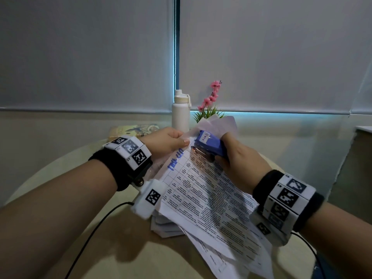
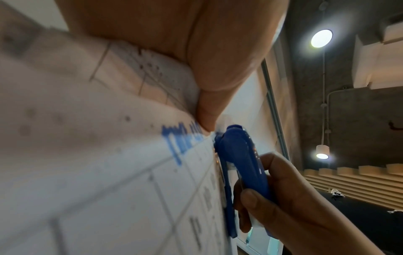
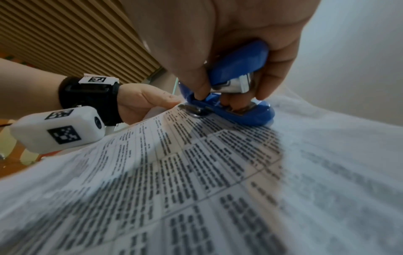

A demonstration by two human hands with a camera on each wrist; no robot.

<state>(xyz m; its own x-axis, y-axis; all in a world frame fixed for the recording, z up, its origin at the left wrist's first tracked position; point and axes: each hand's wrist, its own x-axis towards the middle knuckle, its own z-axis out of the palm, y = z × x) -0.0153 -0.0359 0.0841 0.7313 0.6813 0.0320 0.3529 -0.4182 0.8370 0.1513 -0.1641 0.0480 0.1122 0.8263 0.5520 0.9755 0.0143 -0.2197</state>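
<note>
A sheaf of printed sheets (image 1: 203, 190) with a table of text and blue handwriting is held up over the table. My left hand (image 1: 171, 140) pinches its top corner, thumb on top (image 2: 209, 110). My right hand (image 1: 239, 156) grips a blue stapler (image 1: 210, 144) whose mouth sits over the sheets' top edge, just right of the left thumb. In the right wrist view the stapler (image 3: 235, 96) has its metal base on the page (image 3: 196, 172) and fingers wrapped round it. The left wrist view shows the stapler (image 2: 240, 165) edge-on against the paper (image 2: 109, 155).
A round beige table (image 1: 50, 188) lies below. More paper is stacked (image 1: 165, 226) under the held sheets. At the back stand a white bottle (image 1: 180, 111), a pink flower sprig (image 1: 211, 99) and a patterned book (image 1: 132, 129). Black cables (image 1: 94, 232) trail from both wrists.
</note>
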